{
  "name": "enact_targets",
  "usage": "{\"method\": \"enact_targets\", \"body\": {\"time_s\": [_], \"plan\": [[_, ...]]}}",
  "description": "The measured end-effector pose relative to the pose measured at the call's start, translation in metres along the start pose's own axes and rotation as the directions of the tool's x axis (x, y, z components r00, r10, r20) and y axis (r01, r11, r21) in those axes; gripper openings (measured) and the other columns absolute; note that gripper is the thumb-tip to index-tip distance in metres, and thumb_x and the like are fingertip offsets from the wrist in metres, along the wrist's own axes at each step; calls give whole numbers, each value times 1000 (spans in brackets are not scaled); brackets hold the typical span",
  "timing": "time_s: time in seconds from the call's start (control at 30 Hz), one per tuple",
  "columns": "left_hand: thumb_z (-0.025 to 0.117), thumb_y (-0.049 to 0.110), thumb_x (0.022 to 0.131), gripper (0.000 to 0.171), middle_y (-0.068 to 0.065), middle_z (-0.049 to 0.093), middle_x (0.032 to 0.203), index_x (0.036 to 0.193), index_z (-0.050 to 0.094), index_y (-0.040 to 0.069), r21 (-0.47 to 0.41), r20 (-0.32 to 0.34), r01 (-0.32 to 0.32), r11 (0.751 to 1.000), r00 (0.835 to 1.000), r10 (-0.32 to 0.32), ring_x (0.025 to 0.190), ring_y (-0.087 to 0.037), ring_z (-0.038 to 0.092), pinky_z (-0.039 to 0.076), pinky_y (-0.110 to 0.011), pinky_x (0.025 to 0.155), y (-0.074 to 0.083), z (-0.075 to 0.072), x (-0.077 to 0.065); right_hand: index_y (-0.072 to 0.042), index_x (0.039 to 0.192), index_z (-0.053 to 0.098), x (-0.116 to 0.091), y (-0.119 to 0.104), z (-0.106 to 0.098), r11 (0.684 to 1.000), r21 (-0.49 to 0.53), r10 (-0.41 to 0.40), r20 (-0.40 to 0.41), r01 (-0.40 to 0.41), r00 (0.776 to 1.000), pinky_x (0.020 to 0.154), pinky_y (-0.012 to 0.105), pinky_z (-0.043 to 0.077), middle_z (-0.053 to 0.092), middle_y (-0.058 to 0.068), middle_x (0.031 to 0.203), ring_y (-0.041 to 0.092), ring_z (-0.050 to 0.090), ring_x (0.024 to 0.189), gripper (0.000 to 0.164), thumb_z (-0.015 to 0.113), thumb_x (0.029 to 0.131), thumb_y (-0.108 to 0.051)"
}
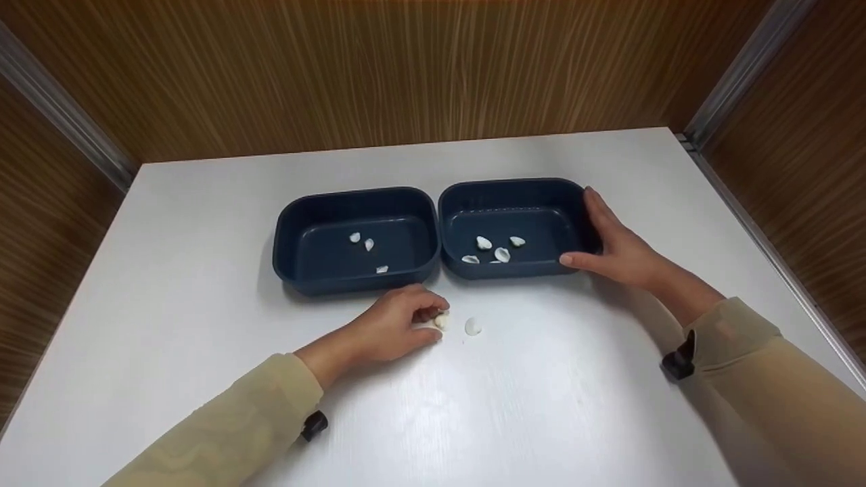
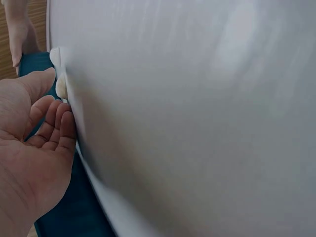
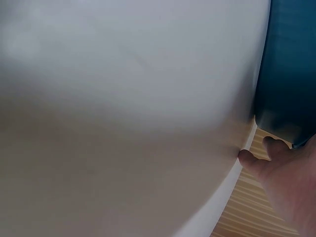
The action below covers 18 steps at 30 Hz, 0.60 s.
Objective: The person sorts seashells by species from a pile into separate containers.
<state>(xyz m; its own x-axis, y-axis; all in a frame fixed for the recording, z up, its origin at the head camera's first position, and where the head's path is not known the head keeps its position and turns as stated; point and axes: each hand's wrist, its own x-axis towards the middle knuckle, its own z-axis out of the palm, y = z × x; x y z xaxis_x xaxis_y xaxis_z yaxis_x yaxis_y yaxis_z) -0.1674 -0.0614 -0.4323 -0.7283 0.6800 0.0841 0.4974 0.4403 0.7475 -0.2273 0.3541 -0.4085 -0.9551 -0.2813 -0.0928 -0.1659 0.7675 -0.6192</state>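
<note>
In the head view my left hand (image 1: 392, 325) is down at the white table, its thumb and fingers on either side of a small cream seashell (image 1: 441, 320). The left wrist view has that shell (image 2: 61, 87) just past the fingertips, with a gap between thumb and fingers. A flat white shell (image 1: 472, 327) lies to the right of it. My right hand (image 1: 626, 253) rests against the right end of the right dark blue container (image 1: 514, 270), fingers straight along its side and thumb at the front corner. Several white shells (image 1: 501, 255) lie inside it.
The left dark blue container (image 1: 358, 283) stands beside the right one, holding a few white shells (image 1: 369, 244). Behind the white table (image 1: 203, 243) rises a wood-grain panel (image 1: 406, 74), with similar panels at both sides.
</note>
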Motion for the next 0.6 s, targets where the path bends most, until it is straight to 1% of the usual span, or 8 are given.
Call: {"method": "enact_targets", "body": {"time_s": [0.1, 0.3, 0.47, 0.6], "plan": [[77, 8, 92, 34, -7, 64, 105, 124, 72, 1, 13, 13, 11, 1000, 1000, -11, 100, -21, 60, 51, -35, 93, 1, 0, 1, -24, 170, -11, 0, 0, 0, 1000, 0, -6, -1, 6, 1000, 128, 60, 7, -13, -1, 177, 27, -7, 163, 118, 76, 95, -52], [75, 8, 93, 33, -6, 64, 106, 125, 73, 1, 11, 34, 27, 1000, 999, -28, 99, -20, 59, 51, -34, 94, 2, -1, 2, -23, 170, -10, 2, -1, 0, 1000, 7, -25, -6, 25, 1000, 128, 60, 8, -12, -1, 177, 26, -6, 163, 117, 76, 95, -49], [76, 7, 92, 32, -5, 64, 105, 124, 74, 2, 30, 33, 14, 999, 999, -15, 98, -19, 59, 50, -32, 92, 0, 0, 3, -23, 170, -10, 1, -1, 0, 1000, 5, -17, -3, 17, 1000, 128, 61, 9, -13, -2, 177, 26, -5, 163, 117, 76, 96, -48], [75, 7, 92, 31, -5, 65, 105, 123, 75, 2, 39, 31, -2, 999, 1000, 0, 98, -19, 60, 50, -32, 91, -2, 1, 4, -21, 170, -10, 1, 0, 0, 1000, 9, -23, -7, 23, 1000, 128, 60, 8, -12, -1, 177, 26, -6, 163, 118, 77, 95, -47]]}}
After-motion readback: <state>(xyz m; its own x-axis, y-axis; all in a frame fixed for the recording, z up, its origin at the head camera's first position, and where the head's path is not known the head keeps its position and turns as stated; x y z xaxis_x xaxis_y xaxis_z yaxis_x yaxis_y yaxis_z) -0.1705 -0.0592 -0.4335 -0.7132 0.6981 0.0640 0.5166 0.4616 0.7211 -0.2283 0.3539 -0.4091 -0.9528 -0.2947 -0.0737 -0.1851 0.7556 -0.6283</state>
